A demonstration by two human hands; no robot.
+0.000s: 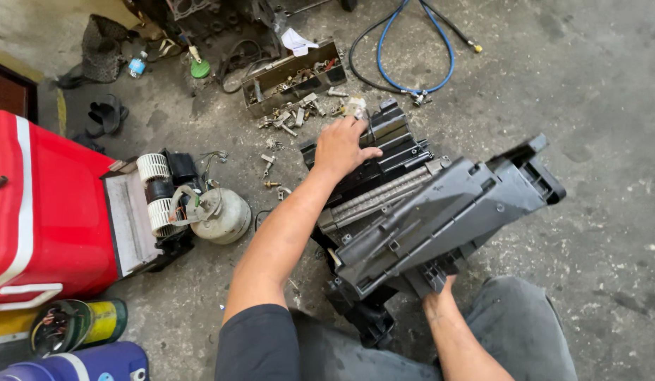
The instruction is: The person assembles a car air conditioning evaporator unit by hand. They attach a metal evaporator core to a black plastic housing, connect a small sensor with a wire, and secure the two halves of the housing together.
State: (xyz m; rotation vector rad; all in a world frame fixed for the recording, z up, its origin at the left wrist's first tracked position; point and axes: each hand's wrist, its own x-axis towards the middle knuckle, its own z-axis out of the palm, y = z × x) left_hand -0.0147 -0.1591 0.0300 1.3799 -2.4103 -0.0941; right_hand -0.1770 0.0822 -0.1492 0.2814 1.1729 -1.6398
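- The left hand point(339, 146) lies palm-down, fingers spread and released, on the upper end of a black plastic housing point(440, 212), pressing rather than gripping.
- The right hand point(436, 300) reaches under the housing's near edge at 6 o'clock; its fingers are hidden beneath the plastic, so whether it grasps or merely props cannot be told.
- The housing rests tilted on the concrete floor point(595, 85) in front of the person's knees, one half-shell lifted askew over the other, with a ribbed silver core point(380, 197) showing in the gap between them.
- The step in hand looks like parting or steadying the two shells; a next move would seem to call for a firm hold on the lower half while the upper one is eased off without snagging the core.
- At 12 o'clock of the left hand, loose bolts and fittings point(299, 116) are scattered beside a metal tray point(292, 76).
- At 1 o'clock, blue and black hoses point(412, 49) loop across the floor.
- At 9 o'clock sit a blower unit point(154, 197) with white fan wheels and a small grey canister point(225, 215), just beside it.
- Farther at 9 o'clock stands a red cooler point(45, 212).
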